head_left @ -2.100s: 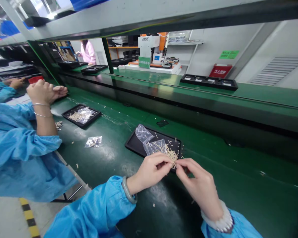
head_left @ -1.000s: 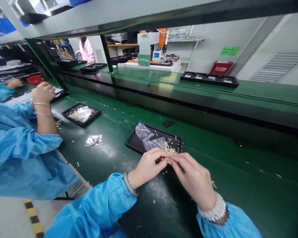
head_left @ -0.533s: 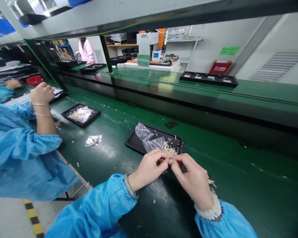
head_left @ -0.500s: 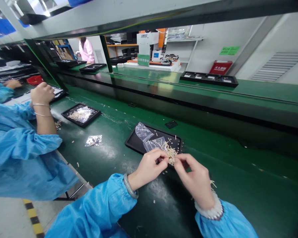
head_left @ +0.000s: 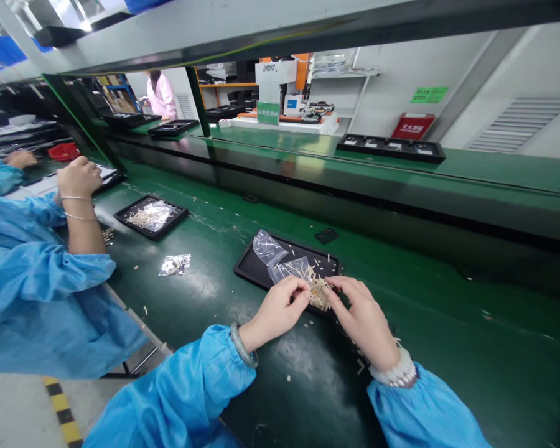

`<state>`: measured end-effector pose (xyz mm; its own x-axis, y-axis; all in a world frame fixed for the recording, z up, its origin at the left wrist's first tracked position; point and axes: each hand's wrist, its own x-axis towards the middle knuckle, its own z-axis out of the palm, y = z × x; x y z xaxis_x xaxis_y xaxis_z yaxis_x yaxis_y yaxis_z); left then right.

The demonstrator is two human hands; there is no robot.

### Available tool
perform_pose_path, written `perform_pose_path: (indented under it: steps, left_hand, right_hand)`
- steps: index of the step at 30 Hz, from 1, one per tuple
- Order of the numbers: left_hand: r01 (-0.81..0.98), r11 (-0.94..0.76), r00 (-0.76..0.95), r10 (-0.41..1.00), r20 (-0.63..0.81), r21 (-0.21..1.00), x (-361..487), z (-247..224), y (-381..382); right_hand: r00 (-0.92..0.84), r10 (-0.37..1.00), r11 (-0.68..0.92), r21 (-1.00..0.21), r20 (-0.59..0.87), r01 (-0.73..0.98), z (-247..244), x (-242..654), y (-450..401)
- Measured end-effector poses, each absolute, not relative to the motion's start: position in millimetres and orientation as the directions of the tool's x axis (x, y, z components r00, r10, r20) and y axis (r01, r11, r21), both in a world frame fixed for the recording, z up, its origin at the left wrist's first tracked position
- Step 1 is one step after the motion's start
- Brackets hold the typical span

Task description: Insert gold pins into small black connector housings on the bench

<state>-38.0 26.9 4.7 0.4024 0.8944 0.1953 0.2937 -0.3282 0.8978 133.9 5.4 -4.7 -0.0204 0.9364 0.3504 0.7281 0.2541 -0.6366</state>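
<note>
The pale strips (head_left: 320, 295) lie heaped at the near right end of the black tray (head_left: 254, 267), with some scattered across it. They look very light, thin and fairly stiff, and would probably snap or skid under a hard push; one is best pinched by its ends or edges, lightly, between thumb and forefinger. The left hand (head_left: 280, 305) is at the heap's left, thumb and forefinger tips close together; the right hand (head_left: 366, 317) is at its right, fingers curled in. I cannot tell whether either set of fingers holds a strip. Two clear bags, an upper one (head_left: 268, 247) and a lower one (head_left: 292, 269) beside the heap, lie in the tray; they look soft and slippery. Beyond, on the green bench (head_left: 191, 323), are a dark piece (head_left: 326, 236) and a packet (head_left: 175, 265).
</note>
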Motion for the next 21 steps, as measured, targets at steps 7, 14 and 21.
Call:
perform_pose_path:
  steps: [7, 14, 21]
  left_hand:
    - [0.308, -0.407, 0.458, 0.856, 0.241, 0.86, -38.3, 8.4, 23.2]
    - [0.361, -0.449, 0.487, 0.838, 0.246, 0.817, -37.4, 8.1, 22.5]
    - [0.578, -0.653, 0.617, 0.742, 0.262, 0.489, -55.3, 43.9, 24.5]
  right_hand:
    - [-0.072, 0.997, 0.012, -0.955, -0.01, 0.295, 14.2, 124.4, -0.7]
    - [-0.043, 0.997, -0.058, -0.973, -0.07, 0.221, 11.7, 121.7, -3.0]
    - [0.001, 0.999, 0.039, -0.915, 0.043, 0.401, 21.2, 144.4, -30.5]
